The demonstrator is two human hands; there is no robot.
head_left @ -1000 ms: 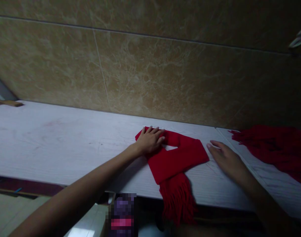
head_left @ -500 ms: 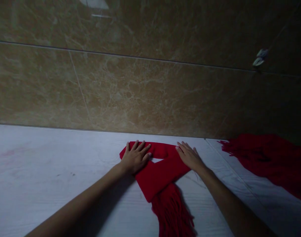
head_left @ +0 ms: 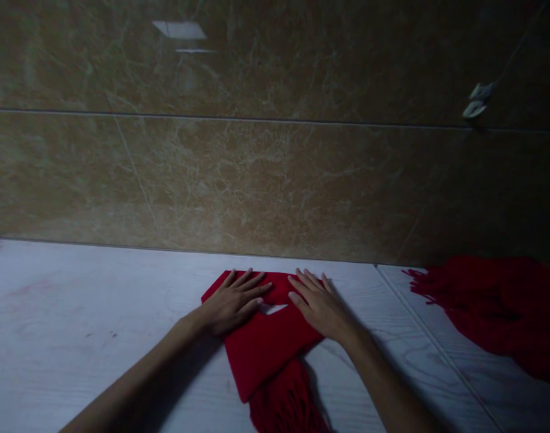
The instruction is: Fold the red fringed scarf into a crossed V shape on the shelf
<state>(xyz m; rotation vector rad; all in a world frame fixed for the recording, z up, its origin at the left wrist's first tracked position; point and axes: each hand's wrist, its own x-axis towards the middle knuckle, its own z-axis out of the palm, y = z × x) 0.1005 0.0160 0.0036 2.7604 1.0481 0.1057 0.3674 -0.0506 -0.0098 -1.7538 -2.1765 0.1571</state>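
Note:
A folded red scarf [head_left: 265,346] lies on a white wood-grain table [head_left: 76,337], its fringed end [head_left: 284,409] trailing toward the near edge. My left hand [head_left: 232,300] rests flat on the scarf's left fold, fingers stretched out. On the right part of the same fold my right hand [head_left: 317,304] lies flat too, fingers spread. The fingertips of both hands nearly meet over a small gap where the table shows through.
A second red fringed scarf [head_left: 491,313] lies loose at the table's right end. A brown marbled tile wall [head_left: 256,180] rises directly behind the table. A small pale fitting [head_left: 475,102] is fixed to the wall at upper right.
My right hand came from the bare table onto the scarf and slid left toward my left hand. The scarf's right end folded inward. The view tilted upward.

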